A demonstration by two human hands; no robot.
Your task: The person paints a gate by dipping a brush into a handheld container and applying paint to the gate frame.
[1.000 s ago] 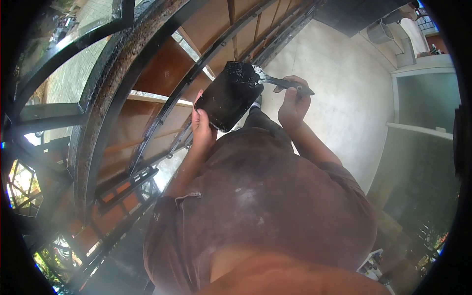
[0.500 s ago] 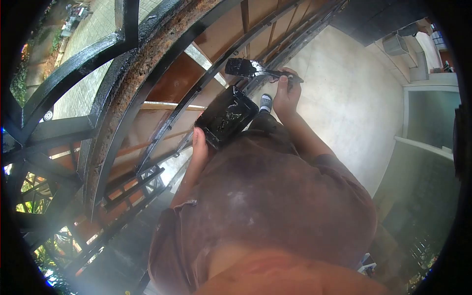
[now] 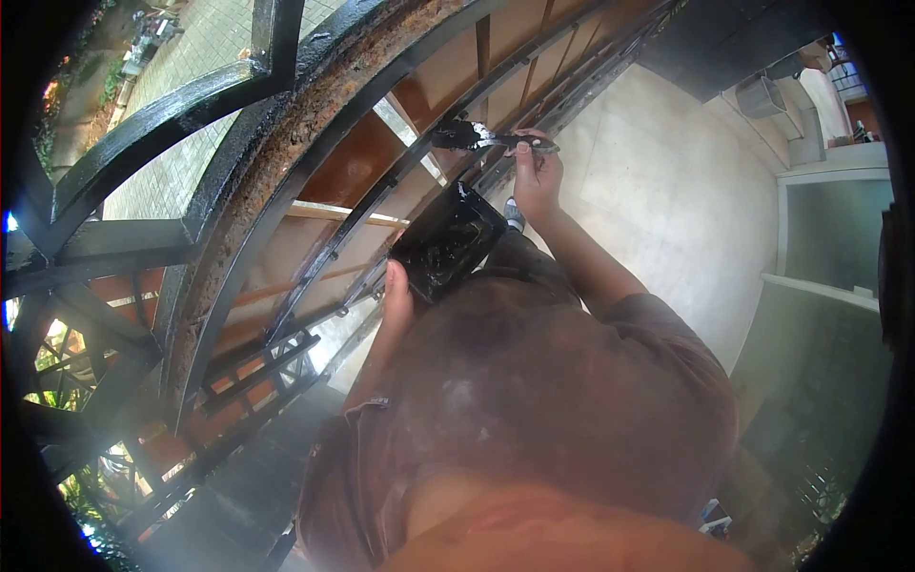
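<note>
Left hand low, right hand pinched farther forward

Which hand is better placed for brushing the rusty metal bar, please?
Probably the right hand: it holds the paintbrush, while the left hand is occupied with the black paint container.

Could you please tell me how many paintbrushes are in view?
1: the paintbrush in the right hand, its bristles dark and its ferrule smeared white. Others could be hidden, but none shows.
</note>
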